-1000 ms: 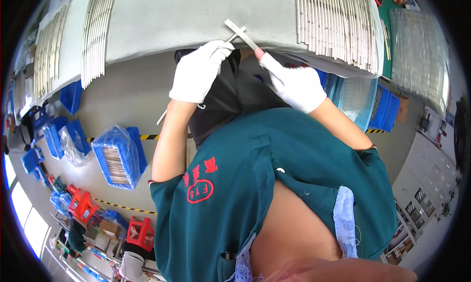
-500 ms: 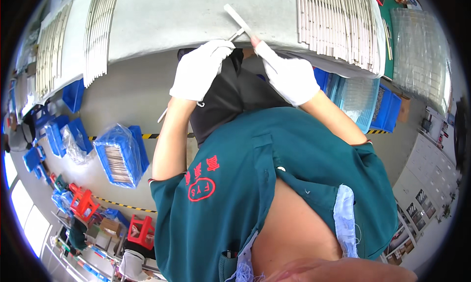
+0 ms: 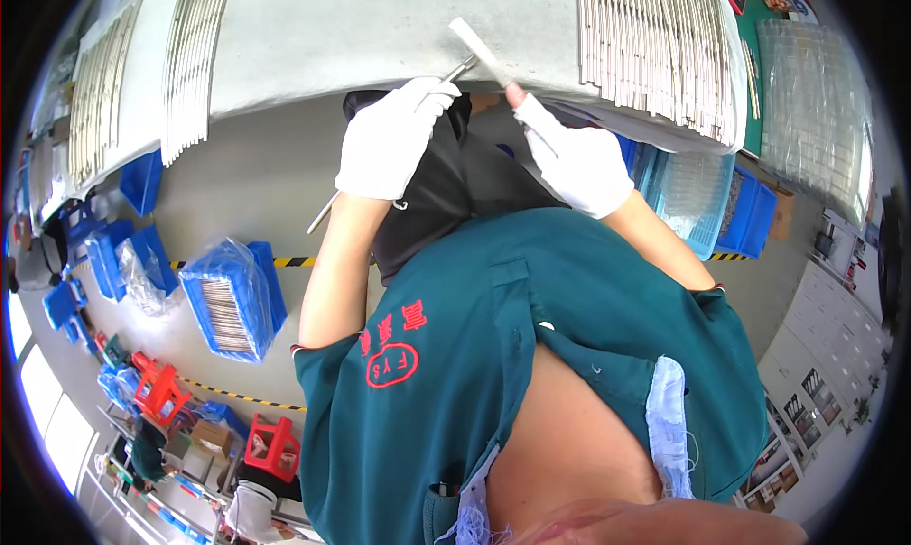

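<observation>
Silvery in the head view, a thin rod (image 3: 460, 69) slants at upper centre, wrapped by the closed grip of the left hand (image 3: 389, 147); the right hand (image 3: 579, 166) pinches a whitish strip (image 3: 474, 44) at its tip, contact unclear. One rod is in hand; similar rows (image 3: 655, 52) lie upper right and upper left on the bench (image 3: 380, 33), finished or not I cannot tell. Red embroidered lettering (image 3: 391, 365) marks the green shirt (image 3: 446, 298), lower centre.

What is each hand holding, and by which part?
Left hand: slender metal rod, near its upper end. Right hand: flat whitish strip, by its lower end.
</observation>
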